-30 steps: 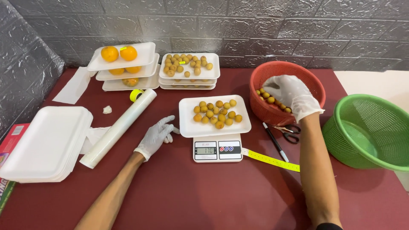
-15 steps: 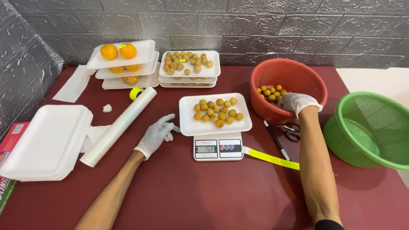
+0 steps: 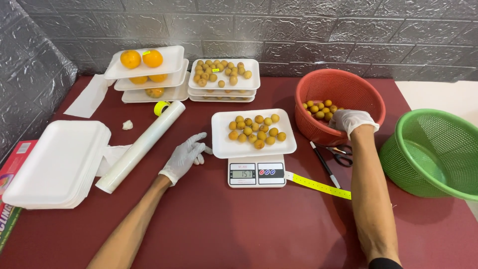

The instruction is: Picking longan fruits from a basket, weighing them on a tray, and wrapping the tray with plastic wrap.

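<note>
- We've got a grey stone-look panel wall [image 3: 298, 30] across the top and upper left of the frame.
- Dark red table [image 3: 249, 229] fills the rest, evenly lit.

Lower centre of frame: bare red table [image 3: 239, 229], open passage between both forearms. Centre blocked by scale [image 3: 257, 173] bearing foam tray [image 3: 251, 145]. Right of it, yellow tape [image 3: 318, 185], pen [image 3: 324, 164] and scissors [image 3: 342, 154] clutter the gap before red basket [image 3: 348, 87]; green basket [image 3: 433, 149] crowds right edge, possibly overhanging. Left: film roll [image 3: 142, 145], tray stack [image 3: 55, 162].
</note>
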